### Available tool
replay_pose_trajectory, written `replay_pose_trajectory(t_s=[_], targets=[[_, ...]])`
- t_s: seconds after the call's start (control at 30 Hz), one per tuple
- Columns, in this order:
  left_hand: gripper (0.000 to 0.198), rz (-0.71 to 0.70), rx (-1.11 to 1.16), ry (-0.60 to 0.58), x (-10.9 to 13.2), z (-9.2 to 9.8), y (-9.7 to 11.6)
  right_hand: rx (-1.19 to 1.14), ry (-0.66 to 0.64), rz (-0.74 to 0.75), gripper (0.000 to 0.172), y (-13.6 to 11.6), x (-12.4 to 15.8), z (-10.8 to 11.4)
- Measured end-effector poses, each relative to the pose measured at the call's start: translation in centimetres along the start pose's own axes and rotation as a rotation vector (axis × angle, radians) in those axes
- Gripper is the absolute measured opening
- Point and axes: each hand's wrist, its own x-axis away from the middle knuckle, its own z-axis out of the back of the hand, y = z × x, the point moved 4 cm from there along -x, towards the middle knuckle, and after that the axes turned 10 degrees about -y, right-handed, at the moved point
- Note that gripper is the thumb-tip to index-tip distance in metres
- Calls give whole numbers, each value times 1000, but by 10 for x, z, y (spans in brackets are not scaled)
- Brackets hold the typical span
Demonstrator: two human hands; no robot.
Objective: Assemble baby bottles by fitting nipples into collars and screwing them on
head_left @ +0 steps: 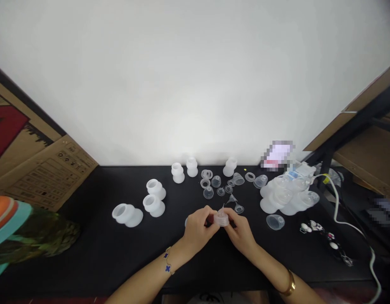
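Observation:
Both my hands meet over the black table point(96, 249) near its front middle. My left hand point(198, 228) and my right hand point(239, 231) each pinch the same small translucent plastic part point(222, 218), a round ribbed piece with a thin tip sticking up. The fingers of both hands are curled around it. A bracelet with a blue charm is on my left wrist and a gold bangle on my right. Just beyond the hands lie small clear valves and rings point(220, 185).
Several white silicone cup-shaped pieces point(154, 198) stand at the left and back. A heap of clear domed shells point(286, 195) lies at the right, with a white cable point(347, 219) and small trinkets point(321, 232). Cardboard boxes point(45, 169) lean at the left; a colourful cloth point(20, 232) sits nearby.

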Motion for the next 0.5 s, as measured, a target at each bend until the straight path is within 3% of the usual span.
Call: replay_pose_trajectory(t_s=[0.13,0.5], targets=[[8,-124,-59,62,3,3,6,-41,-8,73,17,-5,-1,2],[15,-273,-174,114,4,5,10,66,-17,163,21,-13,2,3]])
